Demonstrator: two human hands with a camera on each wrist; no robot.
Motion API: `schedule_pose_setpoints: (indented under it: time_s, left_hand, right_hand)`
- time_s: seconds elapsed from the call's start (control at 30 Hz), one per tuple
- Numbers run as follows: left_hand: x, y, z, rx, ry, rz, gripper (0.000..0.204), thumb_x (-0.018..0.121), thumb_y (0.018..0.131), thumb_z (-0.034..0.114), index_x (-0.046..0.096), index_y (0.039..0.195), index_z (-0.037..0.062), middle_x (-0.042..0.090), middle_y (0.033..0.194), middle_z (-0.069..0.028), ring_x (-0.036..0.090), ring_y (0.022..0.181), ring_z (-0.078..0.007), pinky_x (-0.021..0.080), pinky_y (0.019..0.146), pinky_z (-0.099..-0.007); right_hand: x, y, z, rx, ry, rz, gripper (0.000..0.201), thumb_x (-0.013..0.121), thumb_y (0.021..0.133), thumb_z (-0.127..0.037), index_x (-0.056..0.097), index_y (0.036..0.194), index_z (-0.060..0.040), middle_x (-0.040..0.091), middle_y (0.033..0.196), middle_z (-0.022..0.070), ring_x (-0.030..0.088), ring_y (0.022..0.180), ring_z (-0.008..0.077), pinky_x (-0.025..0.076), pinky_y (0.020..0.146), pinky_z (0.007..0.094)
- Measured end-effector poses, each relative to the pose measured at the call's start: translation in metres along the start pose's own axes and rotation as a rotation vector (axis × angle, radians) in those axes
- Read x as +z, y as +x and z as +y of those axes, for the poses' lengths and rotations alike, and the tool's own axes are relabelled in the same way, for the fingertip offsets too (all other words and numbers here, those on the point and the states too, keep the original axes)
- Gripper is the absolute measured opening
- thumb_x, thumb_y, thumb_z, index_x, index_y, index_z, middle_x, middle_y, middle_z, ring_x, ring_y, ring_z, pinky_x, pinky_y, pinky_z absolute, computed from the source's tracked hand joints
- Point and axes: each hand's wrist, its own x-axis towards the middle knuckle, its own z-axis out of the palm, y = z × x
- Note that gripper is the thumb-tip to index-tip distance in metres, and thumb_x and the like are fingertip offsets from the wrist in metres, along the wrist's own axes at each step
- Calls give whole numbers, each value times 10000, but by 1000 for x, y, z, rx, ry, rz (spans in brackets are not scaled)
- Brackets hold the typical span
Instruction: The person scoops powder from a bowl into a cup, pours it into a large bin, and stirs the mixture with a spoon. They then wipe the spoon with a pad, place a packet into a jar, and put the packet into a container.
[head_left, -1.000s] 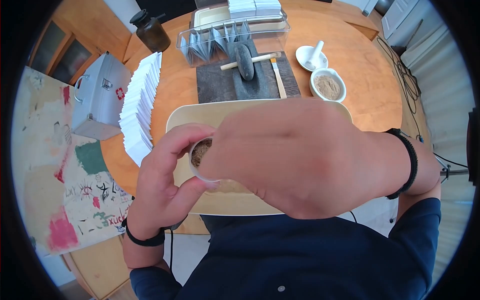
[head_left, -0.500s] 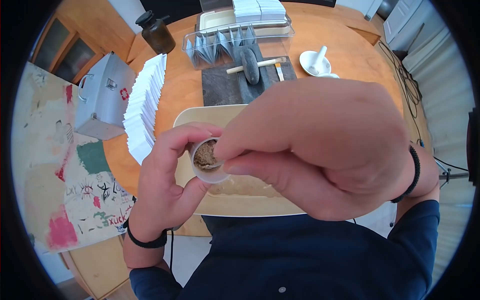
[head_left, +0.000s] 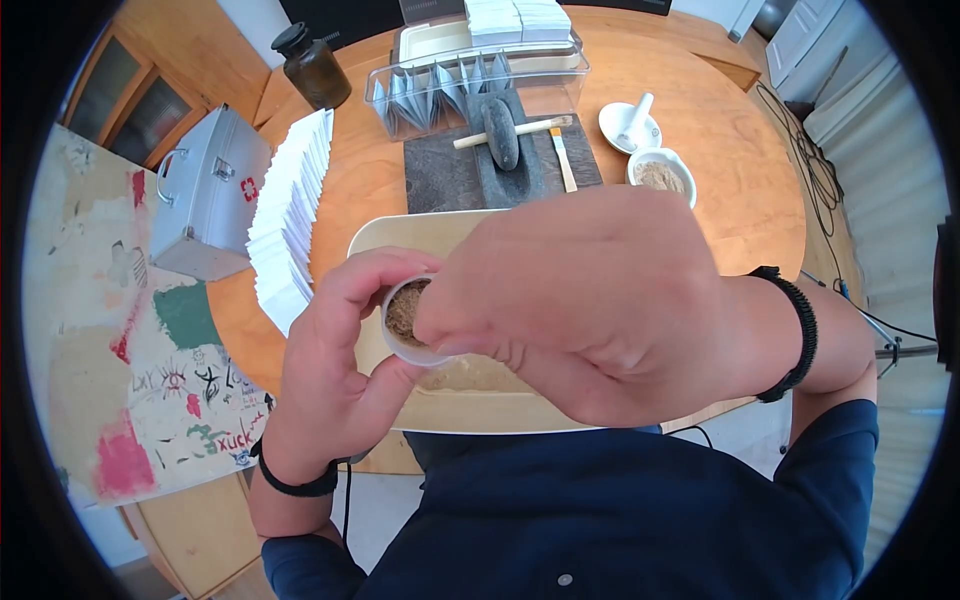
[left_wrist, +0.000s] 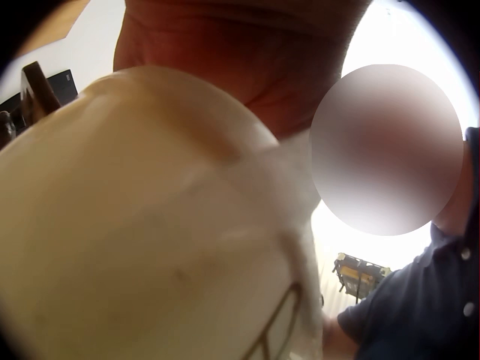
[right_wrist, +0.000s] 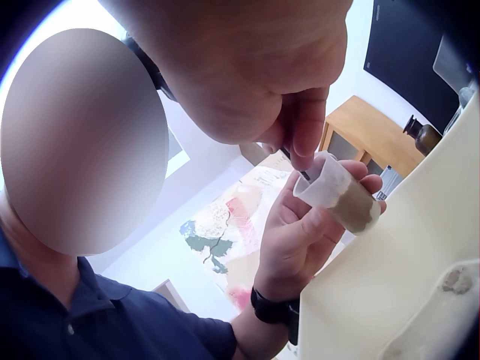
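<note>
A small translucent cup (head_left: 397,343) (right_wrist: 350,201) holds brown powder. My left hand (head_left: 335,365) (right_wrist: 294,247) grips it from the side, fingers and thumb curled round its wall, its mouth tilted. Over the mouth, my right hand (head_left: 590,310) (right_wrist: 262,82) pinches a thin dark tool (right_wrist: 305,175), whose lower end is at the cup's opening. From above, the right hand hides the tool and part of the powder. Beneath both hands lies a cream tray (head_left: 470,414) (right_wrist: 352,300) with brown powder in it. A large pale surface (left_wrist: 135,225) fills much of the left wrist view, blurred.
Behind the tray are a dark slate board (head_left: 430,175) with a stone and brushes, and a clear box (head_left: 575,95) of folded packets. A powder bowl (head_left: 688,185) and mortar (head_left: 610,125) stand right; white papers (head_left: 290,215), a metal case (head_left: 210,190) and brown jar (head_left: 318,75) left.
My right hand has turned over and shifted left over the cup since half a second ago, covering more of its mouth. The powder bowl shows again. My left hand stays nearly still.
</note>
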Motion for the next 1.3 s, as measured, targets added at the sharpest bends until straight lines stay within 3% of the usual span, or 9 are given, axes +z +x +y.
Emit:
schedule_pose_setpoints:
  time_s: [0.3, 0.37, 0.47, 0.57, 0.73, 0.83, 0.93, 1.17, 1.3]
  left_hand:
    - [1, -3, 3, -30, 195, -55, 537, 715, 807, -9, 488, 1293, 4, 623, 1189, -138, 649, 1065, -248, 509, 930, -336]
    - [5, -5, -4, -28, -21, 43, 557, 706, 802, -36, 440, 1290, 0, 625, 1174, -149, 648, 1088, -258, 510, 947, -345]
    - [2, 0, -2, 16, 39, -8, 562, 694, 798, -59, 405, 1276, 5, 615, 1182, -163, 643, 1121, -269, 506, 972, -354]
    - [3, -2, -7, -2, -14, -3, 522, 686, 789, -64, 436, 1240, 14, 602, 1201, -162, 640, 1072, -255, 513, 923, -344]
    - [2, 0, -6, 49, 91, -12, 513, 687, 764, -69, 482, 1225, 24, 585, 1203, -154, 609, 991, -249, 503, 833, -328]
    - [1, 0, -5, 66, 100, -13, 506, 682, 766, -68, 496, 1228, 22, 580, 1194, -148, 597, 996, -250, 496, 833, -324]
    - [1, 1, -6, 69, 75, 0, 490, 679, 790, -60, 492, 1237, 13, 575, 1195, -148, 596, 1038, -246, 494, 884, -327]
    - [-5, -1, -9, 49, 26, 53, 486, 708, 836, -17, 471, 1260, 1, 558, 1237, -159, 595, 1115, -244, 484, 982, -353]
    - [-3, -2, -10, 43, -18, 61, 488, 704, 840, -18, 465, 1265, -1, 555, 1251, -164, 599, 1122, -244, 486, 985, -355]
  right_hand:
    - [-6, 6, 2, 97, 15, 0, 118, 721, 830, 46, 711, 924, -25, 708, 827, 78, 675, 679, 212, 519, 599, 270]
    - [-12, 8, -1, 96, -10, -12, 111, 724, 840, 40, 707, 935, -16, 713, 838, 76, 678, 687, 197, 520, 609, 267]
    - [-19, 8, -1, 100, -12, 9, 90, 707, 873, 33, 694, 959, 10, 707, 852, 82, 671, 713, 173, 517, 630, 264]
    - [-29, 8, 4, 123, 204, 7, 95, 676, 899, 47, 678, 992, 28, 695, 872, 85, 655, 734, 164, 519, 650, 271]
    - [-35, 11, 20, -56, -34, -241, 160, 658, 853, 101, 663, 988, 17, 665, 844, 113, 641, 703, 231, 522, 642, 290]
    - [-12, 7, 6, -41, 91, -79, 243, 646, 761, 143, 680, 960, 7, 651, 826, 124, 626, 663, 262, 515, 591, 298]
    - [-5, 0, 12, -97, 6, -87, 265, 631, 688, 135, 701, 912, 9, 648, 811, 121, 626, 649, 267, 507, 540, 306]
    - [-13, -3, 13, -278, -144, -167, 159, 690, 718, 11, 722, 871, 33, 654, 818, 119, 636, 618, 219, 494, 480, 280]
    - [-18, -2, 10, -343, -213, -179, 151, 715, 726, -19, 735, 866, 33, 664, 826, 122, 656, 613, 205, 546, 513, 266]
